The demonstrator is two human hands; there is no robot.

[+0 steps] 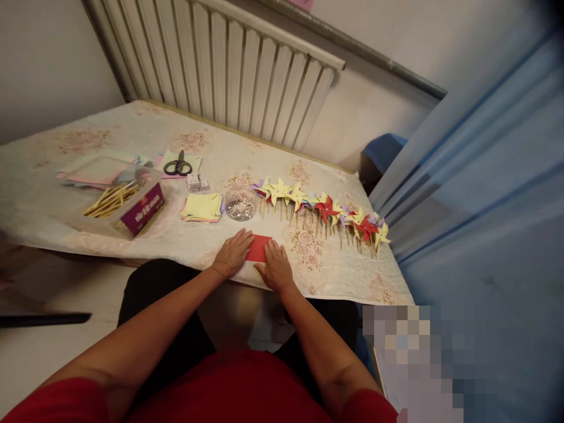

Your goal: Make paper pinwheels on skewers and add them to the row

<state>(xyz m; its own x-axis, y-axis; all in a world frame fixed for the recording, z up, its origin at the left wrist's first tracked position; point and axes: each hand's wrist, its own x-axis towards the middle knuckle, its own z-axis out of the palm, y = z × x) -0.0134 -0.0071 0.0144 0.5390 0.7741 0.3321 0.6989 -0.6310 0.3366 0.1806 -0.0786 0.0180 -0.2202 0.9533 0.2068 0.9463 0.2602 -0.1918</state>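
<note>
Both my hands press flat on a red paper sheet [259, 247] at the near edge of the table [66, 217]. My left hand [232, 252] lies on the sheet's left side, fingers stretched out. My right hand [277, 267] covers the right side, fingers also flat and together. Neither hand holds anything. Just beyond the sheet stand a clear round container of small shiny bits [240, 204] and a stack of yellow paper squares [202, 207].
A row of finished paper pinwheels on sticks [324, 210] stretches to the right. An open box of wooden sticks [127, 202], black scissors [178, 165], small white boxes [197, 182] and coloured paper sheets [94, 172] lie at left. A radiator [229, 64] stands behind; blue curtain [484, 194] at right.
</note>
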